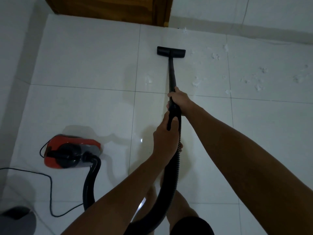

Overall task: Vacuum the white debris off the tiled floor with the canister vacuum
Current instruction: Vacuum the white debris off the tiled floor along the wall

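The black floor nozzle (171, 52) lies flat on the white tiled floor (88, 65), far ahead, at the end of a straight black wand (171, 73). My right hand (179, 100) grips the wand's upper end. My left hand (165, 134) grips the black handle just below it, where the ribbed hose (174, 167) starts. The hose loops down past my legs and back to the red canister vacuum (71, 150) at lower left. White debris (196, 82) lies scattered right of the wand, with more debris (259, 86) further right and a small clump (149, 80) left of the wand.
A brown wooden door (108, 9) stands at the far wall. A black power cord (50, 192) snakes over the floor from the left edge. A dark grey object (17, 217) sits in the bottom left corner. A white wall with skirting (254, 29) runs along the back right.
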